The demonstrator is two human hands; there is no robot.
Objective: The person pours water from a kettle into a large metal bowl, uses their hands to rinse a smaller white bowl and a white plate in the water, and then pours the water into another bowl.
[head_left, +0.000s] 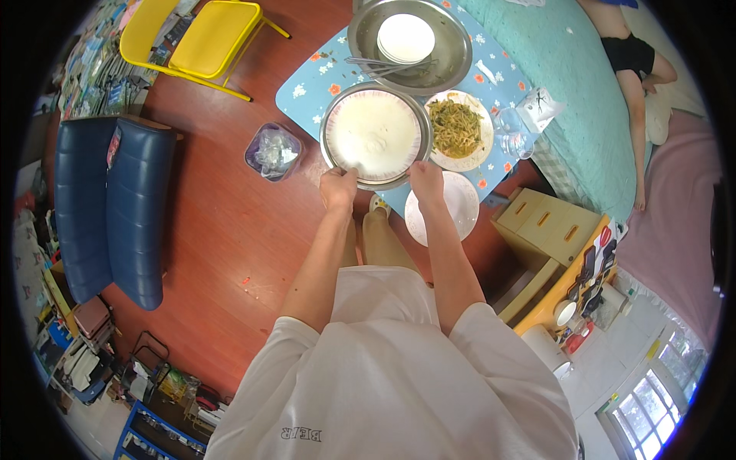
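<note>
My left hand and my right hand grip the near rim of a round metal basin, one on either side. Inside the basin lies a white plate with a pinkish patterned edge. To its right, a plate of shredded food rests on the blue floral table. Partly under my right forearm is an empty white plate at the table's near edge. Beyond the basin, a larger metal basin holds stacked white bowls and several chopsticks.
A lined waste bin stands left of the table. Further left are a yellow folding chair and a blue padded seat. Clear cups and a tissue pack sit at the table's right edge, near a bed with a person.
</note>
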